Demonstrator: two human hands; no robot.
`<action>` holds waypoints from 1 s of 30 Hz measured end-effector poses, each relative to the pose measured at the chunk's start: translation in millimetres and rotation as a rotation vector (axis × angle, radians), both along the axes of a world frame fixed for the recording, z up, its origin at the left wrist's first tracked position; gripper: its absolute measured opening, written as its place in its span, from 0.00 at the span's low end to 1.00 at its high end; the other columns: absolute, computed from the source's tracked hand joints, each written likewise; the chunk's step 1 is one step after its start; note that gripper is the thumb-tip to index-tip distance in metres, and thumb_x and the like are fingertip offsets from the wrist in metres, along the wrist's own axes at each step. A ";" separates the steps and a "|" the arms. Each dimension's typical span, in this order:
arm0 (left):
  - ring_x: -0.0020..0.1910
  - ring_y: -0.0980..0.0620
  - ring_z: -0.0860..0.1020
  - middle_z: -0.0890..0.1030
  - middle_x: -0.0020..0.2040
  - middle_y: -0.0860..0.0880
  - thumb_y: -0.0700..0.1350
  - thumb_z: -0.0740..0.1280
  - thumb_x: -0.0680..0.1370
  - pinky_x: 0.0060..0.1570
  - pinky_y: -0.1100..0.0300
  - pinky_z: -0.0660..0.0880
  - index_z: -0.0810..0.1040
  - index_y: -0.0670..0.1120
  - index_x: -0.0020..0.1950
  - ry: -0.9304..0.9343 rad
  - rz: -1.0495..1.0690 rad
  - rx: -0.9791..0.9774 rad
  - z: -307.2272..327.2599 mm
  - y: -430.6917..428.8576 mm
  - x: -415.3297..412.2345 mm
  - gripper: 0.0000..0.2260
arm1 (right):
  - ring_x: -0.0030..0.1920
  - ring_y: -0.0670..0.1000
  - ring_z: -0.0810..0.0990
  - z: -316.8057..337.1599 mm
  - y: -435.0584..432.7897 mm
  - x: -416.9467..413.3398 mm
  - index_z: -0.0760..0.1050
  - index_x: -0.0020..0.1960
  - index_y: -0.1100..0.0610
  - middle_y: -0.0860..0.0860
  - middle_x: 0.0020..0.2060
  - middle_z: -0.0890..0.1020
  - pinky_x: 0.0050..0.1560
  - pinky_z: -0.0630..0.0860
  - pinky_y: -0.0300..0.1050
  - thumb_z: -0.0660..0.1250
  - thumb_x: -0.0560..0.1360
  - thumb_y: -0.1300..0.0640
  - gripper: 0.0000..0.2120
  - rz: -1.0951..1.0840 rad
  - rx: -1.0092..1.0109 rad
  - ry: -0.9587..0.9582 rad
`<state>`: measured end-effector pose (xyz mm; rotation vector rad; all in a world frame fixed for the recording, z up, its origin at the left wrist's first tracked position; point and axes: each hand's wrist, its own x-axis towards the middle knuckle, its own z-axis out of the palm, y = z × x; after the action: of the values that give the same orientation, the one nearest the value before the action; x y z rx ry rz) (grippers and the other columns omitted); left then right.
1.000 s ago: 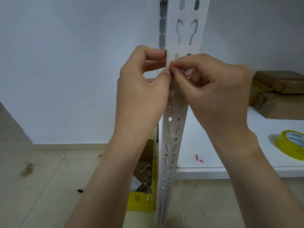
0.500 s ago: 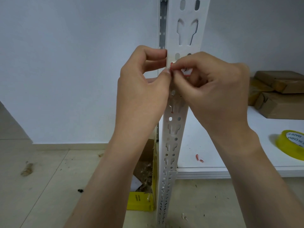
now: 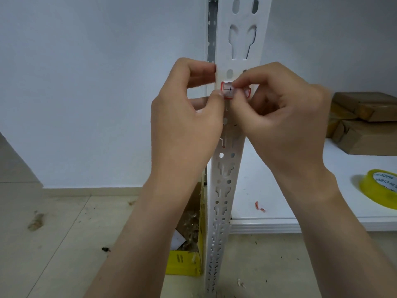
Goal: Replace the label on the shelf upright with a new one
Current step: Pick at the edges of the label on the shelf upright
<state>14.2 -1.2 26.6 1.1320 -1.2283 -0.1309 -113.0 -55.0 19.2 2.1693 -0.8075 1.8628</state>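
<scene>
Red-edged label on upright, pinched by right hand fingers; left hand fingers clamp the upright's edge.

A white shelf carries brown wrapped parcels at its back, a yellow tape roll at its right edge, and red scraps near its front-left corner.

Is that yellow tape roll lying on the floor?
No, the yellow tape roll lies on the white shelf board, above the floor.
</scene>
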 end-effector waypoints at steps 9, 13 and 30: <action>0.48 0.53 0.79 0.78 0.53 0.47 0.51 0.76 0.78 0.39 0.72 0.68 0.87 0.49 0.56 -0.342 0.317 -0.267 -11.3 -9.4 10.4 0.09 | 0.25 0.49 0.74 -0.7 3.5 -9.6 0.83 0.49 0.58 0.50 0.25 0.76 0.31 0.72 0.46 0.70 0.79 0.59 0.04 0.041 0.012 -0.082; 0.48 0.52 0.77 0.76 0.52 0.50 0.51 0.76 0.78 0.39 0.72 0.67 0.88 0.50 0.55 -0.359 0.323 -0.290 -11.8 -10.5 11.2 0.09 | 0.25 0.50 0.73 -1.1 3.0 -11.1 0.83 0.49 0.58 0.50 0.25 0.76 0.31 0.71 0.42 0.70 0.79 0.58 0.04 0.050 0.044 -0.108; 0.47 0.50 0.75 0.74 0.48 0.48 0.52 0.74 0.80 0.42 0.57 0.77 0.87 0.50 0.54 -0.352 0.401 -0.300 -17.8 -22.9 6.4 0.08 | 0.26 0.50 0.72 -2.5 14.2 -14.4 0.81 0.48 0.56 0.45 0.25 0.73 0.33 0.65 0.32 0.70 0.79 0.61 0.02 0.119 0.116 -0.145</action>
<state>20.6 -24.1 8.8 1.1394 -1.2484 0.5594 -127.4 -40.8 16.6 2.2159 -0.8503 2.1011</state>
